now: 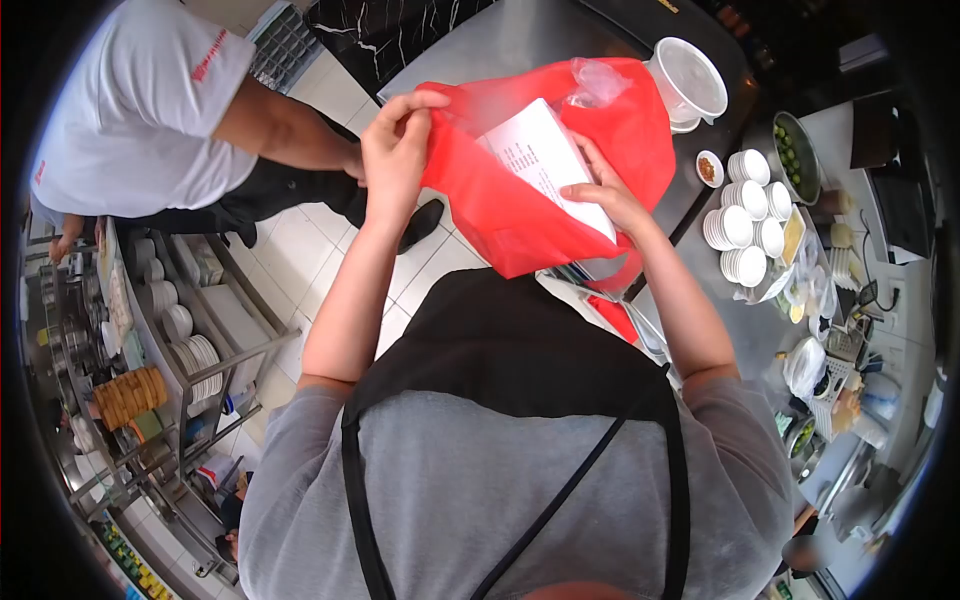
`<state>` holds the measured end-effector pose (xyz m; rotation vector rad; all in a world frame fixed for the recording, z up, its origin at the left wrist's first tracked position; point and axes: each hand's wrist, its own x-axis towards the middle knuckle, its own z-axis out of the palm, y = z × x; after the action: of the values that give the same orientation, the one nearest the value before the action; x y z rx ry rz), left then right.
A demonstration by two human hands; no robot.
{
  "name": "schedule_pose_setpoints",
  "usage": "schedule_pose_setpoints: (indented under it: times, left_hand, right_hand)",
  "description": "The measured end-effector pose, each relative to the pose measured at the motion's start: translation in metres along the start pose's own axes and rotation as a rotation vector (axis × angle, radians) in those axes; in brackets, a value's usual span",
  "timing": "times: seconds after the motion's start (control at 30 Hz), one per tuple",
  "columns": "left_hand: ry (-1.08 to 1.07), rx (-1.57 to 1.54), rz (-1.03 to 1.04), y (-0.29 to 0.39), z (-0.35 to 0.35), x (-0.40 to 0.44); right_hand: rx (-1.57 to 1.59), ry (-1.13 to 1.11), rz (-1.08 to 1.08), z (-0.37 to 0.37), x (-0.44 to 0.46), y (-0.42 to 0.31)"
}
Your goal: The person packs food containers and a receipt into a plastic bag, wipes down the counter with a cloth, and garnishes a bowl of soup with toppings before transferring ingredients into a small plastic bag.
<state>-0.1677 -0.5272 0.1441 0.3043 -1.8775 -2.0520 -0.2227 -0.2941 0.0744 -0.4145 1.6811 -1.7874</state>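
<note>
A red bag (490, 225) with a soft, fabric-like wall hangs open in front of me. My left hand (398, 148) pinches its rim at the left between thumb and fingers. At the bag's mouth, my right hand (605, 190) grips a flat white box-like packet (530, 150) with small reddish print. The packet is tilted and sits partly within the bag; its lower part is hidden. Behind it, a crumpled clear plastic bag (598, 82) shows against the red material.
A translucent round tub (690, 80) stands on the steel counter (530, 35) beyond the bag. To the right are stacked white cups (742, 265), a small sauce dish (709, 169) and a bowl of green items (793, 155). A person in a white shirt (150, 110) stands left, near a dish rack (235, 345).
</note>
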Motion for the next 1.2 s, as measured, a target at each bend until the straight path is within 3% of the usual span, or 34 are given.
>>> schedule_pose_setpoints:
  times: [0.1, 0.13, 0.23, 0.3, 0.33, 0.43, 0.63, 0.67, 0.77, 0.83, 0.9, 0.97, 1.0, 1.07, 1.1, 1.13, 1.17, 1.2]
  left_hand:
    - [-0.256, 0.282, 0.249, -0.002, 0.008, -0.03]
    - [-0.357, 0.313, 0.207, 0.004, 0.018, -0.04]
    - [-0.268, 0.335, 0.214, 0.013, 0.015, -0.03]
    - [-0.201, 0.293, 0.268, 0.028, 0.006, -0.017]
    - [-0.177, 0.273, 0.281, 0.037, 0.001, -0.011]
    - [-0.197, 0.276, 0.287, 0.057, -0.002, -0.009]
    - [-0.299, 0.336, 0.332, 0.072, 0.0, -0.001]
    - [-0.282, 0.302, 0.276, 0.067, 0.0, 0.004]
    - [-0.272, 0.256, 0.187, 0.055, 0.001, 0.009]
    - [-0.247, 0.286, 0.175, 0.05, -0.006, 0.013]
    - [-0.256, 0.24, 0.183, 0.041, -0.006, 0.012]
    - [-0.355, 0.556, 0.109, 0.038, -0.002, 0.005]
    - [-0.315, 0.806, 0.323, 0.04, 0.01, -0.003]
    - [-0.151, 1.175, 0.896, 0.062, 0.037, -0.019]
    - [-0.417, 1.045, 0.912, 0.062, 0.045, -0.031]
    - [-0.674, 0.904, 0.917, 0.061, 0.052, -0.043]
    - [-0.905, 0.943, 0.97, 0.055, 0.061, -0.053]
    - [-0.995, 1.13, 0.951, 0.039, 0.058, -0.051]
  right_hand:
    - [-0.013, 0.022, -0.004, -0.006, 0.013, 0.018]
    - [-0.01, 0.029, 0.002, -0.003, 0.014, 0.018]
    - [0.264, -0.075, 0.029, 0.005, 0.027, 0.018]
    - [0.521, -0.068, 0.304, 0.002, 0.034, 0.035]
    - [0.519, 0.039, 0.388, 0.005, 0.031, 0.033]
    - [0.628, -0.109, 0.231, -0.004, 0.04, 0.043]
    - [0.697, -0.063, 0.321, -0.026, 0.08, 0.08]
    - [0.274, 0.118, 0.17, -0.028, 0.091, 0.093]
    - [-0.557, 0.195, -0.026, -0.013, 0.054, 0.033]
    - [-0.584, 0.157, 0.037, 0.012, 0.02, -0.026]
    - [-0.597, 0.134, 0.072, 0.011, 0.015, -0.017]
    - [-1.099, 0.021, -0.221, -0.005, 0.021, 0.037]
    - [-1.099, 0.028, -0.22, 0.0, 0.023, 0.038]
    - [-1.493, -0.124, -0.462, 0.019, 0.034, 0.036]
    - [-1.496, -0.12, -0.46, 0.026, 0.035, 0.038]
    - [-1.433, -0.057, -0.657, 0.033, 0.036, 0.042]
    - [-1.396, -0.029, -0.76, 0.036, 0.044, 0.054]
    - [-1.361, -0.001, -0.863, 0.04, 0.052, 0.066]
